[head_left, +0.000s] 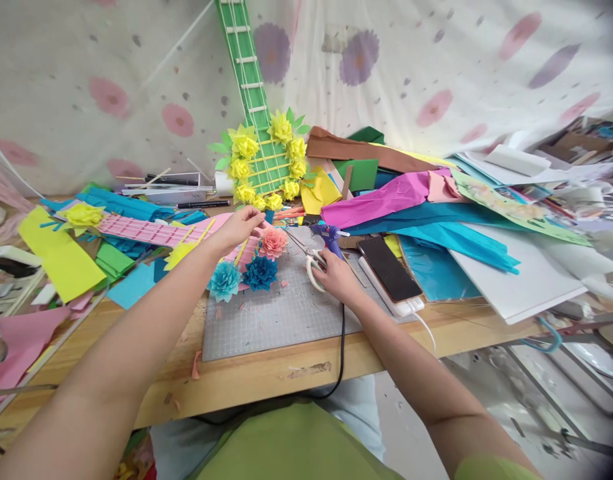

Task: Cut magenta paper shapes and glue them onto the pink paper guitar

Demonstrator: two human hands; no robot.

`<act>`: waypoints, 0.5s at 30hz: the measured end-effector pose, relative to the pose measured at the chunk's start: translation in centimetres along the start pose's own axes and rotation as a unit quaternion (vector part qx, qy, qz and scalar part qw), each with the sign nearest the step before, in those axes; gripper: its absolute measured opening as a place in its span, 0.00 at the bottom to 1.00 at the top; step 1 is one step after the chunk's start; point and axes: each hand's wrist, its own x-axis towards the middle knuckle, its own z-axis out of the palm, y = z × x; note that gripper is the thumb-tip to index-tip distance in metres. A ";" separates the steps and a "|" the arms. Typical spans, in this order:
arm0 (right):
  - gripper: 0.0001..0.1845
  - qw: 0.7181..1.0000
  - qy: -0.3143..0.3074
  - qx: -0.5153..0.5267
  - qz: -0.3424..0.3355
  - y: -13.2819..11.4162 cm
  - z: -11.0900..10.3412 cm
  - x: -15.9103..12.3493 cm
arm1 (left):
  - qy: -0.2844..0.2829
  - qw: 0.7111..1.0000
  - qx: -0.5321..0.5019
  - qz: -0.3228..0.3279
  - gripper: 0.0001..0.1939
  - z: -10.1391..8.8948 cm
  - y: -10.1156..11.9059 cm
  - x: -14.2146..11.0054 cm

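My right hand [337, 275] is closed around the white handles of a pair of scissors [313, 261], whose blades point up and left. My left hand [243, 227] is over the body of a pink paper guitar [136, 230], its fingers pinched together; what is between them, if anything, is too small to tell. Below and beside that hand, paper flowers sit on the guitar: a coral one [274, 243], a dark blue one [260, 273] and a light blue one [225, 281]. A blue glue gun [331, 237] lies just beyond my right hand.
A grey cutting mat [281, 327] with paper scraps lies on the wooden table [226, 380]. Behind stands a green paper guitar [261, 133] with yellow flowers. To the right are a phone [390, 269] on a white power strip [401, 305], and crepe paper [381, 200]. A black cable [342, 347] hangs over the front edge.
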 end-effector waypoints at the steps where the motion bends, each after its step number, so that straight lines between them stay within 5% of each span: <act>1: 0.14 1.000 0.004 0.000 0.004 0.0 0.1 0.0 | -0.009 1.000 -0.021 0.003 0.08 0.3 -0.1 0.0; 6: 0.16 0.999 0.024 0.002 0.040 0.1 0.1 -0.3 | -0.023 0.985 0.153 0.079 0.07 1.8 -0.2 -0.4; 11: 0.17 0.999 0.033 0.009 0.037 0.0 0.0 -0.5 | -0.117 0.922 0.343 0.135 0.12 3.7 0.7 -1.1; 15: 0.17 0.999 0.036 0.013 0.025 -0.2 -0.3 -0.4 | -0.126 0.874 0.450 0.130 0.08 4.9 1.2 -0.9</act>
